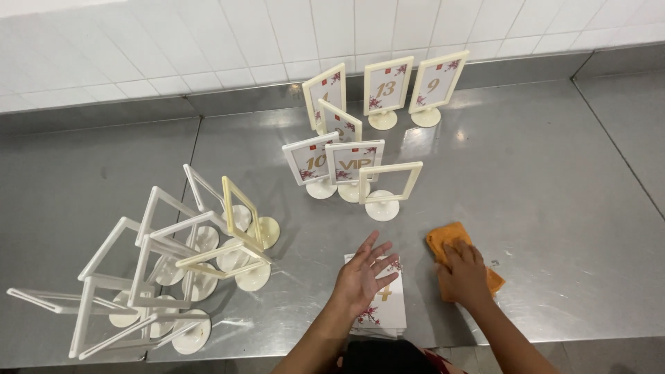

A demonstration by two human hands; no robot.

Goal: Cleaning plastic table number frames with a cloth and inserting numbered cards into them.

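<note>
- Your left hand [361, 277] lies flat, fingers spread wide, on top of the stack of white cards [382, 308] at the near edge of the steel counter [540, 180]; it presses but grips nothing.
- Your right hand [463, 273] rests palm-down, fingers loosely curled, over the orange cloth [449, 239] just to the right of the cards; it covers the cloth rather than pinching it.
- Risk, cards: the stack sits close to the near edge. A sliding push toward you would likely fan it out or send the lower cards over the edge.
- Risk, empty frame: the empty cream stand [388, 187] is just beyond your fingertips. A quick reach forward could topple it into the filled stands [332, 166] behind it, which touch or nearly touch one another.
- Risk, cloth: if it is damp, which cannot be told here, a wipe leftward may wet the cards.
- Risk, pile: the tangled empty stands [166, 263] toward the left near corner lean on each other; a nudge from your forearm may collapse them.
</note>
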